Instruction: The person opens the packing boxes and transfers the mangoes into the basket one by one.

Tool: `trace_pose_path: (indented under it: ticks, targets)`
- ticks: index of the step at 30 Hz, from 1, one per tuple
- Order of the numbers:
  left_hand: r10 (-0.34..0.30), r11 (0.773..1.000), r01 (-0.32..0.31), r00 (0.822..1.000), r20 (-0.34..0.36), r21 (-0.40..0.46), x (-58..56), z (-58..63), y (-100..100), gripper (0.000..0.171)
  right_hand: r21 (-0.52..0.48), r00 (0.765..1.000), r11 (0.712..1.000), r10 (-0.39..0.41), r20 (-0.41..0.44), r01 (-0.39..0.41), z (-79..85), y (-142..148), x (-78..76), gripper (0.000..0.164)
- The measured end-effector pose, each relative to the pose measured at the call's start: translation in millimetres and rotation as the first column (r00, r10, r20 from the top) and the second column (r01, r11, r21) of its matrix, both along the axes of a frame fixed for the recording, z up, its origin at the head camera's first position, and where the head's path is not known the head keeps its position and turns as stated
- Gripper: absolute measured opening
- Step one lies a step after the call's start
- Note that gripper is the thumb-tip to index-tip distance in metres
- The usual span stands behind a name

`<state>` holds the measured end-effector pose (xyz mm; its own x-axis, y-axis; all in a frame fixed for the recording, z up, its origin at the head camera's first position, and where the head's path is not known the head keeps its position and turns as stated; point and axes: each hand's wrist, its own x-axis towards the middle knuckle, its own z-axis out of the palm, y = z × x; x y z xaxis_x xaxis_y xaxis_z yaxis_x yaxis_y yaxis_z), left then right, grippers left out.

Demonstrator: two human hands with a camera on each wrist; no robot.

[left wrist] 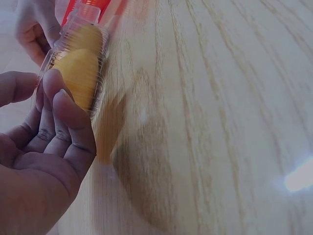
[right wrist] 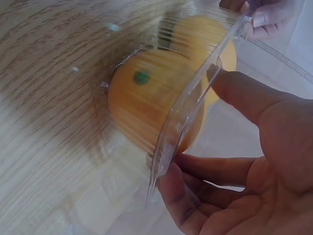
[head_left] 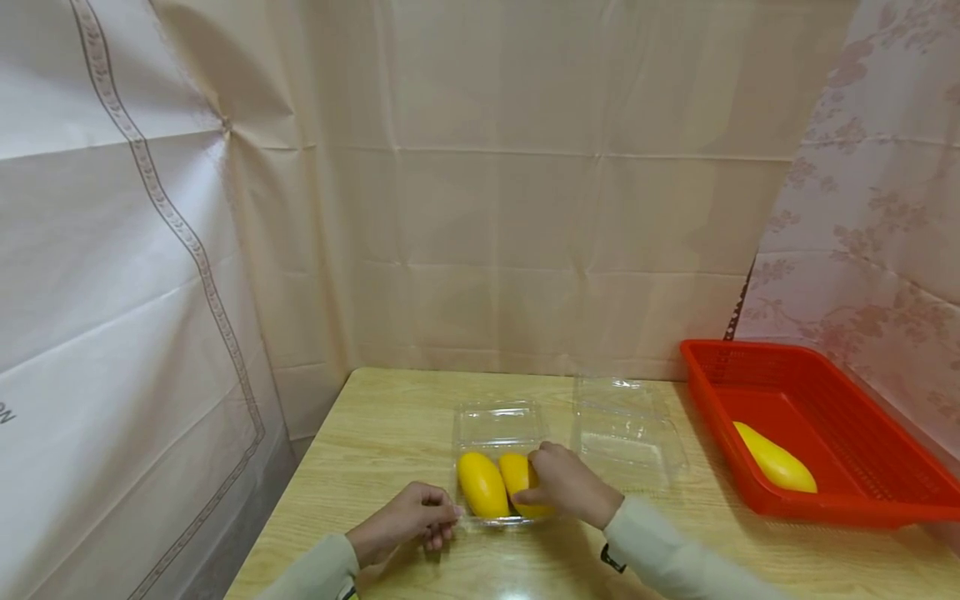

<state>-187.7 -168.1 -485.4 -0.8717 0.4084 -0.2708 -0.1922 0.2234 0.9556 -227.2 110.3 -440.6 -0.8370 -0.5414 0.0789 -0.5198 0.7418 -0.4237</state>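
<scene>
A clear plastic clamshell box (head_left: 498, 423) stands with its lid folded back at the front middle of the table, two yellow mangoes side by side in its base. My left hand (head_left: 408, 521) pinches the base's rim at the front left corner, beside the left mango (head_left: 482, 485). Over the right side of the base, my right hand (head_left: 573, 487) grips the right mango (head_left: 515, 473) between thumb and fingers, partly hiding it. A green dot marks that mango's (right wrist: 127, 98) end in the right wrist view; other fingers lie against the box wall.
Behind and to the right lies another open clear plastic box (head_left: 630, 442). A red plastic basket (head_left: 780, 400) stands on the right side of the table with one yellow mango (head_left: 776, 460) inside. Pale cloth sheets (head_left: 555, 208) hang behind and at both sides.
</scene>
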Motion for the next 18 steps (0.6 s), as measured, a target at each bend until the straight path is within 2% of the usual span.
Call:
trace_pose_path:
  ticks: [4, 10, 18]
  targets:
    - [-0.003, 1.0, 0.003, 1.0, -0.002, -0.001, -0.8, -0.5, 0.4, 0.021, 0.035, 0.995, 0.999, 0.016, -0.101, -0.013, -1.5, -2.7, 3.0, 0.041]
    - [-0.003, 1.0, 0.003, 1.0, -0.007, -0.006, -0.9, -0.2, 0.6, 0.022, 0.125, 0.962, 0.992, 0.052, -0.267, -0.019, -6.7, -9.6, 5.0, 0.047]
    - [-0.008, 1.0, 0.008, 1.0, -0.013, -0.002, -2.0, -2.4, 0.1, 0.022, 0.151, 0.95, 0.988, 0.026, -0.312, 0.023, -11.7, -17.3, 8.0, 0.045]
